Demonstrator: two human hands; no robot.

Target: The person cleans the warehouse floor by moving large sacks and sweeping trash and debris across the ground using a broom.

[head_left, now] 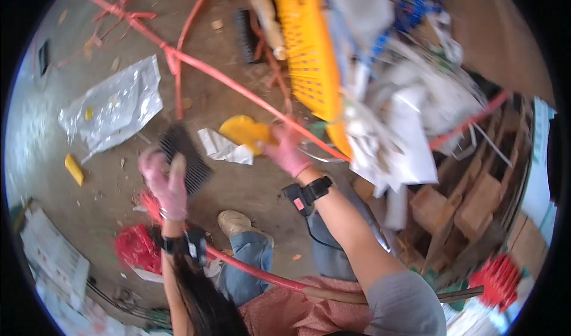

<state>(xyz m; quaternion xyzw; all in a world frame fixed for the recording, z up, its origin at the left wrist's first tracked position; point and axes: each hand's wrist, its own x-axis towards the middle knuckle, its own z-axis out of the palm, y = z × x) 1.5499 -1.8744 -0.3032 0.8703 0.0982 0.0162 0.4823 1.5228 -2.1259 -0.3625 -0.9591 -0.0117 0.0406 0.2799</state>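
Pink-gloved L hand point(165, 184): fingers closed on the near edge of a black pad point(189, 160), held tilted over the floor point(199, 202). Pink-gloved R hand point(286, 151): fingers at the R end of a yellow piece point(242, 131); motion blur, so can't tell if they grip. For a good hold, prob. best to pinch the pad at its firm edge, keep it clear of the strap point(220, 77), & take the yellow piece alone, w/o the white scrap point(225, 148) just beside it. Pad: approx. rectangular, finely ribbed. Yellow piece: rounded, smooth-looking. Strap: flat, red-pink, running diag. past R hand. Farther out: crinkly clear bag point(122, 107); perforated yellow basket point(309, 68), prob. plastic.
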